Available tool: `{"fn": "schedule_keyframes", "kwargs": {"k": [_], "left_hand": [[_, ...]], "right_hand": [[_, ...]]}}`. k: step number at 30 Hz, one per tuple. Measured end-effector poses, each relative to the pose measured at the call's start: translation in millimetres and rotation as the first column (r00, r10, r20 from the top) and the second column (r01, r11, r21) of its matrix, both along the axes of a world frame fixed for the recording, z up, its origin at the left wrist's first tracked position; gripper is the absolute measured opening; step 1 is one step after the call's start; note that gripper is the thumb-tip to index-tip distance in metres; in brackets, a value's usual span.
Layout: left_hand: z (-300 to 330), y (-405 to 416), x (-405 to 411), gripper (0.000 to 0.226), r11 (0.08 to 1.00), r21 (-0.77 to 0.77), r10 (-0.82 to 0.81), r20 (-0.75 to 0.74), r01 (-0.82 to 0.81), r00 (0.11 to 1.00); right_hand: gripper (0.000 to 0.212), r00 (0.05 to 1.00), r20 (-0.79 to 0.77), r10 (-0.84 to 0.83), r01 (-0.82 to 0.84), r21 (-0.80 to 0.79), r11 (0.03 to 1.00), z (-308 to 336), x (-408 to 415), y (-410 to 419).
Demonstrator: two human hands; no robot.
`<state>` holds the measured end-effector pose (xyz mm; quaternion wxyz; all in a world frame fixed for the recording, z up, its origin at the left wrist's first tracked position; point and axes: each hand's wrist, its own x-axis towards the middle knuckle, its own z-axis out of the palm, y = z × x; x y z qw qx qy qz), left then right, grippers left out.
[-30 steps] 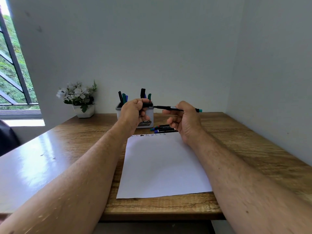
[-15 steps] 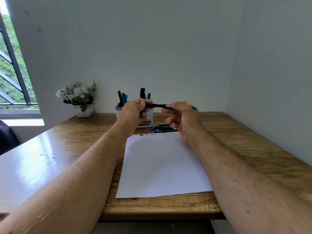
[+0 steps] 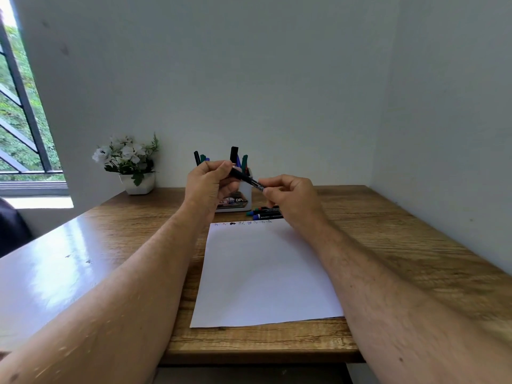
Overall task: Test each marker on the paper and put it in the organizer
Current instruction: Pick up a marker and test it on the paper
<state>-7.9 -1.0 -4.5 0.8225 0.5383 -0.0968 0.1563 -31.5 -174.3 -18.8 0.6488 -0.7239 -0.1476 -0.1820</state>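
The marker (image 3: 247, 179) now tilts, its far end raised toward the left hand (image 3: 211, 184), where half a second ago it lay level. The right hand (image 3: 291, 198) pinches its near end; the left grips the other, fingers curled. Below the forearms lies a flat, smooth white paper (image 3: 263, 273) on a grained wooden table (image 3: 388, 245), scribbles along its far edge. Under the right hand lie loose markers (image 3: 266, 213). Behind the left hand, partly hidden, stands a white boxy organizer (image 3: 243, 195) holding markers. Further left sits a potted plant (image 3: 130, 164).
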Motion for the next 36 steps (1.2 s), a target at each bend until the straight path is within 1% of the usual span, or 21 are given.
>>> {"fn": "schedule_keyframes", "kwargs": {"k": [1, 3, 5, 7, 9, 12, 14, 18, 21, 24, 25, 27, 28, 30, 33, 34, 36], "left_hand": [[-0.1, 0.6, -0.1, 0.006, 1.0, 0.003, -0.008, -0.005, 0.008, 1.0], [-0.1, 1.1, -0.4, 0.006, 1.0, 0.015, -0.025, -0.014, 0.026, 1.0], [-0.6, 1.0, -0.9, 0.005, 0.999, 0.031, -0.037, -0.02, 0.037, 0.999], [-0.9, 0.7, -1.6, 0.004, 0.998, 0.046, -0.036, -0.024, 0.037, 0.999], [-1.2, 0.5, -1.4, 0.004, 0.998, 0.04, -0.043, -0.023, 0.043, 0.999], [-0.5, -0.4, -0.9, 0.006, 0.997, 0.027, -0.066, -0.008, 0.066, 0.998], [-0.1, -1.6, -1.3, 0.007, 0.996, 0.023, -0.089, 0.0, 0.089, 0.996], [0.5, -4.5, -3.0, 0.012, 0.991, 0.032, -0.134, 0.014, 0.133, 0.991], [0.7, -3.8, -2.9, 0.013, 0.988, 0.034, -0.151, 0.025, 0.151, 0.988], [1.6, -6.8, -3.4, 0.01, 0.989, 0.006, -0.145, 0.055, 0.145, 0.988], [1.9, -10.4, -4.6, 0.013, 0.989, -0.001, -0.146, 0.066, 0.147, 0.987], [1.6, -21.0, -7.7, 0.035, 0.988, 0.03, -0.156, 0.065, 0.155, 0.986], [0.9, -27.2, -9.2, 0.046, 0.987, 0.065, -0.153, 0.059, 0.149, 0.987], [-0.6, -36.0, -10.4, 0.056, 0.989, 0.115, -0.1, 0.057, 0.093, 0.993], [1.7, -36.7, -8.9, 0.057, 0.991, 0.129, 0.02, 0.098, -0.033, 0.995], [3.1, -35.0, -8.1, 0.056, 0.99, 0.124, 0.057, 0.125, -0.072, 0.99], [6.4, -31.5, -6.9, 0.054, 0.982, 0.114, 0.128, 0.187, -0.151, 0.974]], "right_hand": [[0.014, 0.998, 0.034, -0.046, 0.049, -0.065, 0.997, -1.5, 1.2, 1.4], [0.013, 0.991, 0.076, -0.111, 0.121, -0.143, 0.982, -3.1, 4.2, 2.0], [0.013, 0.99, 0.068, -0.12, 0.13, -0.165, 0.978, -3.3, 6.7, 1.8], [0.012, 0.995, 0.021, -0.101, 0.103, -0.148, 0.984, -2.4, 8.3, 1.9], [0.014, 0.997, -0.059, -0.052, 0.047, -0.09, 0.995, -0.4, 7.1, 3.1], [0.02, 0.976, -0.206, 0.069, -0.054, 0.076, 0.996, 3.5, 3.3, 2.0], [0.021, 0.956, -0.258, 0.142, -0.099, 0.173, 0.98, 4.9, 1.0, -1.0], [0.019, 0.933, -0.286, 0.219, -0.143, 0.264, 0.954, 3.4, -0.5, -6.2], [0.019, 0.923, -0.303, 0.238, -0.149, 0.288, 0.946, 1.8, 0.9, -7.1], [0.02, 0.924, -0.292, 0.246, -0.148, 0.32, 0.936, 2.2, 1.3, -5.9], [0.019, 0.927, -0.284, 0.243, -0.143, 0.33, 0.933, 2.4, 1.3, -4.2], [0.018, 0.937, -0.267, 0.223, -0.127, 0.334, 0.934, 2.7, 1.5, 0.5], [0.02, 0.945, -0.257, 0.203, -0.114, 0.321, 0.94, 3.0, 1.9, 2.2], [0.021, 0.963, -0.233, 0.136, -0.078, 0.241, 0.967, 3.6, 3.7, 4.8], [0.02, 0.989, -0.143, -0.023, 0.025, 0.017, 1.0, 2.9, 4.6, 8.1], [0.021, 0.992, -0.088, -0.095, 0.089, -0.063, 0.994, 1.5, 5.0, 9.4], [0.024, 0.972, 0.034, -0.233, 0.235, -0.188, 0.954, -1.8, 6.1, 8.6]]}}
